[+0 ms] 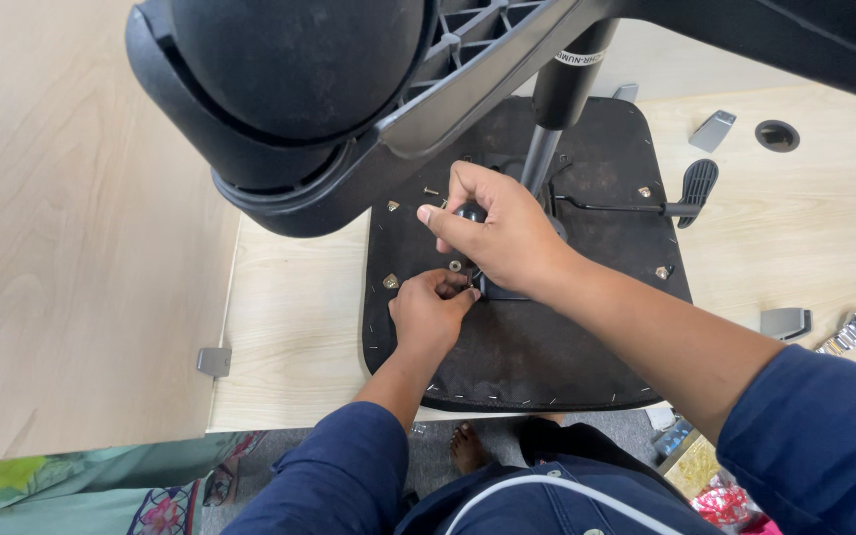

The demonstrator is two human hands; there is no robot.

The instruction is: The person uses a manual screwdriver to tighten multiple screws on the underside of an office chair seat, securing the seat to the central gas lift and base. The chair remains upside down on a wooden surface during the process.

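At frame centre, my left hand [431,307] pinches a small fastener against the upturned seat base [537,357] while my right hand [495,233] grips the black knob [469,211] to steady it.

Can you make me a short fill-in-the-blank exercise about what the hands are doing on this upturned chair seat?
1. The chair seat lies upside down on a wooden ____.
2. The right hand grips a round black ____.
3. The left hand rests on the seat's ____ underside.
4. The lever paddle lies to the ____ of the gas column.

Missing words: table; knob; black; right
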